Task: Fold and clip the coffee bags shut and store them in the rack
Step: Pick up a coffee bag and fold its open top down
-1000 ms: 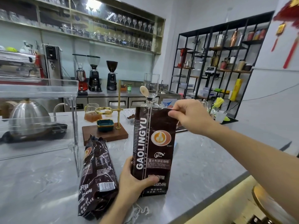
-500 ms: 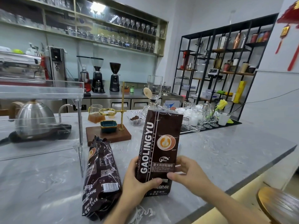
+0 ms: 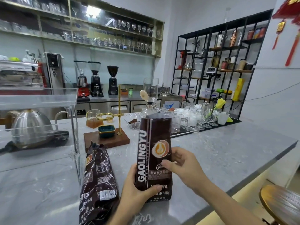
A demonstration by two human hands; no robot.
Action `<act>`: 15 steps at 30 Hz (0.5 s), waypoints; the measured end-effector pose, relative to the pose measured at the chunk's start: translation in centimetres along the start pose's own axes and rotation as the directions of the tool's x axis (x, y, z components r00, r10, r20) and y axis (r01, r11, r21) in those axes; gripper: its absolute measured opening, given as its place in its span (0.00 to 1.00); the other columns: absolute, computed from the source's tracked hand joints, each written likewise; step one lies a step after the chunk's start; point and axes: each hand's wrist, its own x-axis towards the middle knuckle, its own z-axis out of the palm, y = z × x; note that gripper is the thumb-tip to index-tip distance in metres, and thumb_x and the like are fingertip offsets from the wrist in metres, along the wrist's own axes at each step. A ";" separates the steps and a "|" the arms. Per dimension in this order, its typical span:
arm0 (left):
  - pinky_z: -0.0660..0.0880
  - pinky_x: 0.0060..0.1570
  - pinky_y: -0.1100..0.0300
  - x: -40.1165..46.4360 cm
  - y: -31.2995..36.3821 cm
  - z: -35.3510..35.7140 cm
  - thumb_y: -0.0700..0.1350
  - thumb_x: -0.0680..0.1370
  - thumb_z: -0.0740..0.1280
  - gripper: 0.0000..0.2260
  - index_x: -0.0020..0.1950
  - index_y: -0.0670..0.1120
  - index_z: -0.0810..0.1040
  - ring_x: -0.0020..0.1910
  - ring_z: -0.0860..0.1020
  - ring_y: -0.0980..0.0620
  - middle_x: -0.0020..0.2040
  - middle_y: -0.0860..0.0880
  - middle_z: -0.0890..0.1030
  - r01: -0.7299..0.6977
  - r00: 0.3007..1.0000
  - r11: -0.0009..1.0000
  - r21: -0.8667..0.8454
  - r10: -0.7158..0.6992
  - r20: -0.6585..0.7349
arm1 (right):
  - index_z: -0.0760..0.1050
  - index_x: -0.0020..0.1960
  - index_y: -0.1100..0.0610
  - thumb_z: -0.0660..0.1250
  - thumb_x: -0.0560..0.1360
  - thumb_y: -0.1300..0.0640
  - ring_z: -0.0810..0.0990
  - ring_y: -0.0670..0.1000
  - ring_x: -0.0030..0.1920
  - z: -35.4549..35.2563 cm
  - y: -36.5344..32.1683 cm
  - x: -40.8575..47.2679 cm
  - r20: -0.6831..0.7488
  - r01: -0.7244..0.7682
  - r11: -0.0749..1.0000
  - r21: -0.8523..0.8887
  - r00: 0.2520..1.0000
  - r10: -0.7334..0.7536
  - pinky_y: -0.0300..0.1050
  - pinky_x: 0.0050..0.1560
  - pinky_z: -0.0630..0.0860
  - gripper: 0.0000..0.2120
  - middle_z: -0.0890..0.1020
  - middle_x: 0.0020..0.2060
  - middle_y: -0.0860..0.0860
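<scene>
A dark brown coffee bag [image 3: 154, 143] marked GAOLINGYU stands upright on the grey marble counter [image 3: 227, 153], its top edge folded flat. My left hand [image 3: 138, 190] grips its lower left side, thumb across the front. My right hand [image 3: 183, 168] holds its right side at mid height, fingers curled round the edge. A second dark coffee bag [image 3: 97, 184] lies on the counter just left of my left hand, its crumpled open top pointing away from me. A clear acrylic rack [image 3: 48, 101] stands at the left. No clip is visible.
A steel kettle [image 3: 30, 125] sits behind the rack. A wooden pour-over stand [image 3: 107, 138] with a brass pole and teal dish is behind the bags. Glasses [image 3: 191, 120] crowd a black mat at the back right. A round stool [image 3: 280, 203] stands below the counter edge.
My right hand let go of the bag's top and came down to hold its right side at mid height. The left hand kept its grip low on the bag.
</scene>
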 end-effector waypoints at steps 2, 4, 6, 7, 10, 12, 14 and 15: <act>0.82 0.49 0.58 -0.5 0.7 0.5 0.34 0.63 0.83 0.32 0.62 0.50 0.75 0.52 0.86 0.51 0.54 0.51 0.87 -0.009 1.000 1.000 0.011 0.009 -0.012 | 0.79 0.52 0.61 0.74 0.70 0.68 0.85 0.50 0.45 0.0 -1.1 0.1 0.028 0.021 1.000 0.015 0.999 -0.022 0.42 0.43 0.81 0.12 0.87 0.45 0.56; 0.79 0.50 0.62 -0.7 1.5 1.0 0.39 0.64 0.83 0.31 0.62 0.54 0.75 0.52 0.85 0.57 0.54 0.54 0.87 -0.021 0.996 1.000 0.008 0.021 -0.089 | 0.79 0.52 0.61 0.74 0.70 0.69 0.85 0.49 0.45 -0.1 -1.6 0.1 0.045 0.028 0.999 0.026 0.999 -0.029 0.41 0.43 0.80 0.12 0.87 0.45 0.55; 0.78 0.50 0.63 -0.6 2.5 1.3 0.43 0.64 0.81 0.31 0.63 0.55 0.74 0.53 0.84 0.58 0.56 0.52 0.85 -0.058 0.977 0.998 -0.036 0.049 -0.206 | 0.78 0.52 0.62 0.74 0.70 0.69 0.84 0.49 0.46 -0.5 -1.7 0.1 0.051 0.038 0.999 0.030 0.998 -0.039 0.40 0.42 0.79 0.12 0.87 0.45 0.54; 0.79 0.50 0.62 -0.3 3.0 1.2 0.45 0.64 0.79 0.30 0.63 0.53 0.73 0.54 0.84 0.57 0.57 0.51 0.84 -0.079 0.966 0.996 -0.046 0.065 -0.249 | 0.78 0.52 0.62 0.74 0.70 0.69 0.84 0.50 0.46 -0.6 -1.8 0.2 0.052 0.043 0.999 0.034 0.998 -0.045 0.40 0.42 0.79 0.12 0.86 0.45 0.55; 0.82 0.52 0.55 0.3 4.8 0.8 0.45 0.67 0.76 0.21 0.58 0.49 0.76 0.55 0.84 0.50 0.55 0.48 0.85 -0.122 0.961 0.992 -0.024 0.112 -0.254 | 0.78 0.51 0.61 0.74 0.70 0.69 0.84 0.54 0.46 -1.0 -2.0 0.1 0.054 0.031 0.998 0.062 0.998 -0.035 0.42 0.42 0.80 0.12 0.86 0.46 0.58; 0.82 0.54 0.49 0.5 5.5 0.4 0.47 0.68 0.77 0.16 0.53 0.48 0.80 0.53 0.85 0.46 0.52 0.47 0.86 -0.122 0.974 0.992 0.024 0.124 -0.192 | 0.78 0.52 0.61 0.74 0.70 0.67 0.84 0.57 0.48 -1.2 -2.0 -0.3 0.050 0.032 0.997 0.072 0.998 -0.036 0.45 0.44 0.81 0.12 0.86 0.46 0.58; 0.81 0.56 0.44 0.5 5.8 0.1 0.50 0.69 0.76 0.12 0.51 0.52 0.82 0.53 0.85 0.48 0.53 0.49 0.86 -0.124 0.981 0.987 0.101 0.138 -0.138 | 0.78 0.53 0.60 0.74 0.70 0.66 0.84 0.57 0.49 -1.3 -1.6 -0.8 0.046 0.018 0.996 0.087 0.999 -0.023 0.45 0.45 0.81 0.12 0.86 0.47 0.56; 0.80 0.57 0.44 0.4 5.8 0.0 0.52 0.69 0.76 0.11 0.50 0.53 0.82 0.54 0.84 0.50 0.54 0.50 0.86 -0.134 0.981 0.979 0.154 0.153 -0.120 | 0.78 0.52 0.60 0.74 0.71 0.66 0.84 0.56 0.50 -1.3 -1.4 -1.1 0.052 0.002 0.996 0.091 0.999 -0.007 0.45 0.44 0.81 0.12 0.86 0.47 0.55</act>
